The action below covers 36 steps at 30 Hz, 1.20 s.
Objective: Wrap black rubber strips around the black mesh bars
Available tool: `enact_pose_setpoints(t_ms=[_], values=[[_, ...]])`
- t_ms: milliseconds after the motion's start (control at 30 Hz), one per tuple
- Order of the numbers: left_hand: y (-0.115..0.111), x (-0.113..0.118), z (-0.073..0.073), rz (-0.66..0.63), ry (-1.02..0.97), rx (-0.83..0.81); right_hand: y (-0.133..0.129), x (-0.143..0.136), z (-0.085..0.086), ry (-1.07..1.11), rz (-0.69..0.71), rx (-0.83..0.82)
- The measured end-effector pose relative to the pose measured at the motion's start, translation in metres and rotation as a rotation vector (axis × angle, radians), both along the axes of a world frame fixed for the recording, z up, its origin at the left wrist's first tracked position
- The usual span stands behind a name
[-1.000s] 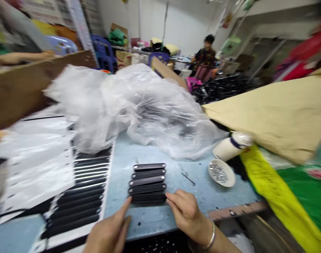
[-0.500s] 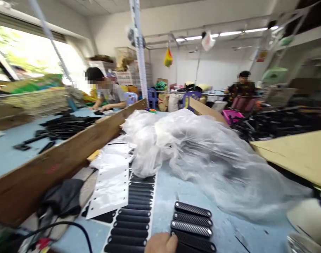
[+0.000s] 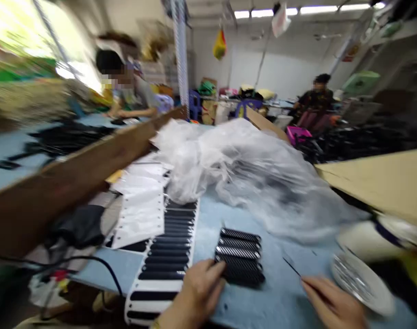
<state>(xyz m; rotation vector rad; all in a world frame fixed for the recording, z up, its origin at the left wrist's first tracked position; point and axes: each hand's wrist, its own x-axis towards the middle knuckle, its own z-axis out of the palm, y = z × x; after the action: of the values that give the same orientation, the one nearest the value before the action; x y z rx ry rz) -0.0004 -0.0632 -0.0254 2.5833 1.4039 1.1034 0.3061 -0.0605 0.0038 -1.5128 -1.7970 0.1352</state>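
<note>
My left hand [image 3: 202,288] is closed at the left ends of the lower pieces in a short row of black strips [image 3: 240,246] with a carbon-fibre weave and round end holes. Its fingertips seem to grip the lowest strip, though blur hides the exact contact. My right hand [image 3: 335,299], at the lower right, is closed round a thin dark rod-like tool [image 3: 291,266] pointing up and left. Beside my left arm lies a white sheet [image 3: 156,287] carrying rows of black strip-shaped pieces. Close to my right hand stands a white dish [image 3: 382,301] with small shiny bits in it.
Crumpled clear plastic sheeting [image 3: 263,169] covers the table's far part. A wooden board [image 3: 92,169] edges the left side, near a punched white sheet [image 3: 141,201] and a black cable [image 3: 102,260]. A white bottle [image 3: 359,240] lies right. Two people sit beyond.
The view has tipped downward, so the table shows more. My right hand has come into view with the thin tool. More of my left hand shows, still at the strips.
</note>
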Motion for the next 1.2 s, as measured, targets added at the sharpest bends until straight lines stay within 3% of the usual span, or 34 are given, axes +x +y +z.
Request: enact_pose_setpoints(t_ms=[133, 333, 467, 667, 867, 1200], values=[[0.006, -0.001, 0.000, -0.092, -0.069, -0.046, -0.018, -0.030, -0.001, -0.024, 0.173, -0.066], [0.010, -0.003, -0.009, -0.106, -0.064, -0.002, -0.010, -0.067, 0.000, -0.194, 0.221, -0.033], [0.013, -0.004, -0.009, -0.112, -0.046, 0.004, -0.010, -0.066, -0.009, -0.340, 0.235, 0.017], [0.013, -0.011, -0.005, -0.133, -0.002, -0.023, -0.017, -0.059, -0.007, -0.250, 0.227, 0.043], [0.012, -0.018, -0.011, -0.210, 0.036, -0.068, -0.024, -0.055, -0.005, -0.508, 0.351, -0.014], [0.015, -0.022, -0.008, -0.254, 0.109, -0.083, -0.005, -0.036, 0.031, -0.933, 0.637, -0.100]])
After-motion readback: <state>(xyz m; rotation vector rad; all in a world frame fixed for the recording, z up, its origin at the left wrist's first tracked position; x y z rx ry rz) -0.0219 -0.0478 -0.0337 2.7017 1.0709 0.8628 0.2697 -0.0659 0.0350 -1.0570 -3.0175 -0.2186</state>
